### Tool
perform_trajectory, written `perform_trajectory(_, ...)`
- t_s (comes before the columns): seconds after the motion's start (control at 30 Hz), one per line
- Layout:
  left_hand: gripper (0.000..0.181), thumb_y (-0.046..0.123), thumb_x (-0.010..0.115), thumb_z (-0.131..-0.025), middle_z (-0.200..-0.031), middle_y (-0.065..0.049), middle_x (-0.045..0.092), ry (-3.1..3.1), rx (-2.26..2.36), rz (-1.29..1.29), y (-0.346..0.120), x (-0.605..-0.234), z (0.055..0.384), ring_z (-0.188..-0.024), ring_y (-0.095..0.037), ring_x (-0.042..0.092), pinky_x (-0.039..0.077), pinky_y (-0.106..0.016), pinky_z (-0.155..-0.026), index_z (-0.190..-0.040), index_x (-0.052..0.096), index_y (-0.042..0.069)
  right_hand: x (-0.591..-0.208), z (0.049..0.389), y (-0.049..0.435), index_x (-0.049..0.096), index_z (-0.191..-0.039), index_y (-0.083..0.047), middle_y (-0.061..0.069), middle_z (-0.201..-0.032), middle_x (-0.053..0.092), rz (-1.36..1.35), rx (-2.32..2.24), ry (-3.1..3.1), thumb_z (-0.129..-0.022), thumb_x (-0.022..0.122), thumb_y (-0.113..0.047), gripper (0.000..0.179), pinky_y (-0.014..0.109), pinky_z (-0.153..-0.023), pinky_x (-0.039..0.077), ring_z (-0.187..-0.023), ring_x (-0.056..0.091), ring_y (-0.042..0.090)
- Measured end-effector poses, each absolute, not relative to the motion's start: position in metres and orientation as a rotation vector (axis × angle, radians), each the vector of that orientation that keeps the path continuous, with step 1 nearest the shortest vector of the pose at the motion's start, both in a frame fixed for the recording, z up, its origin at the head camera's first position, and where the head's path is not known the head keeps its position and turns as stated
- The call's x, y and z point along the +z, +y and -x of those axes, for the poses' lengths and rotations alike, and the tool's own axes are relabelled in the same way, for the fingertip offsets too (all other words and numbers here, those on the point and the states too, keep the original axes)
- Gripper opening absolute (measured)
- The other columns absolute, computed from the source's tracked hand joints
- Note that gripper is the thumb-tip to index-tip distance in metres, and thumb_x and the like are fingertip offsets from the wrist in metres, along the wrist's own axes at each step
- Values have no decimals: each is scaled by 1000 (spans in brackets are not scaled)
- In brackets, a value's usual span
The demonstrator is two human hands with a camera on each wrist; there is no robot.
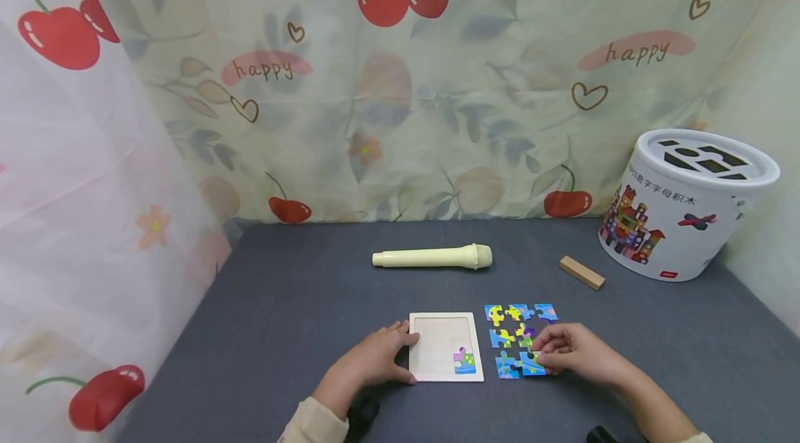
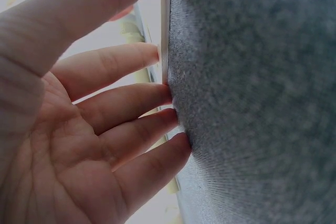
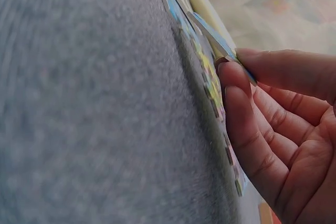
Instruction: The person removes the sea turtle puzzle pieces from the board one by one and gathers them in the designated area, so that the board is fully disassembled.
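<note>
At the left edge of a square wooden puzzle tray rests my left hand. Its fingers are extended in the left wrist view, with fingertips against the tray's side. A few joined puzzle pieces in blue, green and pink lie in the tray's near right corner. My right hand pinches a blue puzzle piece between thumb and fingers, tilted above the table. Loose puzzle pieces in blue, yellow and purple lie in rough rows just right of the tray, partly hidden by that hand.
A cream toy microphone lies behind the tray. To its right is a small wooden block. A white bucket with shaped holes in its lid stands at the back right, near the patterned curtain behind the dark table.
</note>
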State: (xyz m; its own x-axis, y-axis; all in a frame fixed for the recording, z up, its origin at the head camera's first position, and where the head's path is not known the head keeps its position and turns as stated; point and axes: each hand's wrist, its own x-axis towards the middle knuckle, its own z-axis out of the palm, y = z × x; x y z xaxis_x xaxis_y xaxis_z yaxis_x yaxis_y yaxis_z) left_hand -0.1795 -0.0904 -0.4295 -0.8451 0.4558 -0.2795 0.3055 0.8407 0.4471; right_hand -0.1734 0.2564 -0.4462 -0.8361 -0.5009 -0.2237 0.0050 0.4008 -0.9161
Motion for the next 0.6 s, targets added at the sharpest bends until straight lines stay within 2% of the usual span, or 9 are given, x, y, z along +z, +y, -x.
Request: perform_trajectory(0.6,70,30,81,-70,-146,-14,39,2643,553,-580,-92,-431,181,-136,-33,36,34,-48,-106,-132,54,12,-448,173,258,57,-100,7,3,-80,59,401,-1359,2254,-87,65,-21,32,26,-58,53,-65,57,7)
